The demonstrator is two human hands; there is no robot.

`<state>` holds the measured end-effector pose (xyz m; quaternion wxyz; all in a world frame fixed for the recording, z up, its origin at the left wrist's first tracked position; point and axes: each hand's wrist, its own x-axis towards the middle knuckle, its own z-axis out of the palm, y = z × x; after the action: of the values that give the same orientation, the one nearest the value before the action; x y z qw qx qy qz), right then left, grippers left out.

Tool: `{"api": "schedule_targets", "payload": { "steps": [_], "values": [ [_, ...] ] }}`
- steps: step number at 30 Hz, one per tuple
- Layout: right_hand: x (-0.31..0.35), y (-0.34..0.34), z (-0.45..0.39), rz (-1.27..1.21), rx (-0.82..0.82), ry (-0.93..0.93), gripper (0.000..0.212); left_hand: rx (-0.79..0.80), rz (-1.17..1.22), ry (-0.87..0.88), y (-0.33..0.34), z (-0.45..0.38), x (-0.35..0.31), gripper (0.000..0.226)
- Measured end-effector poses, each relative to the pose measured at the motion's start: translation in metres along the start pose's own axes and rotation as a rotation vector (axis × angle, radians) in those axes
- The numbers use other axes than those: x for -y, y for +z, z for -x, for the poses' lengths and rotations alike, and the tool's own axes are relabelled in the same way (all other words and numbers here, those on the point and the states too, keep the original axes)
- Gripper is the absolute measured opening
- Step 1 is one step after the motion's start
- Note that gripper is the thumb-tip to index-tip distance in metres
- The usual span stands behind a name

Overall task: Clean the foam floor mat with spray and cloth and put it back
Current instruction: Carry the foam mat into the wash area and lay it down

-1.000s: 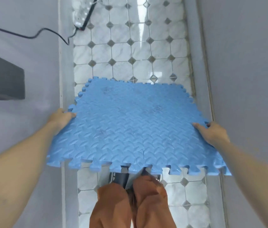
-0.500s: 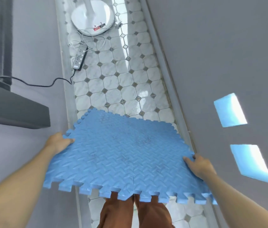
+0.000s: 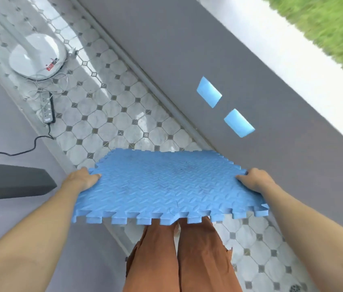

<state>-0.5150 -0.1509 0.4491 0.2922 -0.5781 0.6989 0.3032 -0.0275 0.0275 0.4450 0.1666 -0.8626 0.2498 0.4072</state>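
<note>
- Nearest the camera: the person's legs in rust-orange trousers point(image 3: 179, 256), standing on the tiled floor point(image 3: 107, 114).
- Foam floor mat point(image 3: 166, 186): blue, interlocking toothed edges, embossed surface with faint dark scuffs. Held roughly level in the air above the legs and clear of the floor, between both hands.
- Left hand point(image 3: 82, 179): grips the mat's left edge, thumb lying on the top face; the fingers go under the foam and cannot be seen.
- Right hand point(image 3: 255, 179): grips the mat's right edge in the same manner, thumb on top, fingers hidden beneath.
- Left side, mid-distance: a dark grey ledge point(image 3: 12, 182).
- Farther along the floor: black power strip point(image 3: 48, 111) with its cord trailing left.
- Farthest: round white fan base point(image 3: 37, 57), with loose white wire beside it.
- Right: grey wall point(image 3: 240, 60) with two blue rectangular openings point(image 3: 208, 92).
</note>
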Motion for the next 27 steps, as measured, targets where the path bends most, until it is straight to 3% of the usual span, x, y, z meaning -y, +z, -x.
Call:
{"api": "schedule_targets", "payload": {
  "steps": [6, 12, 19, 22, 27],
  "values": [
    [-0.098, 0.032, 0.081, -0.217, 0.005, 0.165, 0.053, -0.003, -0.181, 0.264, -0.028, 0.043, -0.077, 0.071],
    [-0.205, 0.103, 0.155, -0.468, 0.021, 0.379, 0.052, -0.009, -0.472, 0.509, -0.003, 0.106, -0.191, 0.071],
    [-0.315, 0.203, 0.25, -0.754, 0.078, 0.662, 0.045, -0.005, -0.856, 0.764, 0.091, 0.199, -0.31, 0.073],
    [-0.348, 0.246, 0.301, -0.875, 0.096, 0.801, 0.057, -0.004, -0.985, 0.894, 0.145, 0.258, -0.342, 0.068],
    [-0.375, 0.333, 0.376, -1.067, 0.169, 0.985, 0.05, 0.015, -1.161, 1.017, 0.234, 0.329, -0.376, 0.069]
  ]
}}
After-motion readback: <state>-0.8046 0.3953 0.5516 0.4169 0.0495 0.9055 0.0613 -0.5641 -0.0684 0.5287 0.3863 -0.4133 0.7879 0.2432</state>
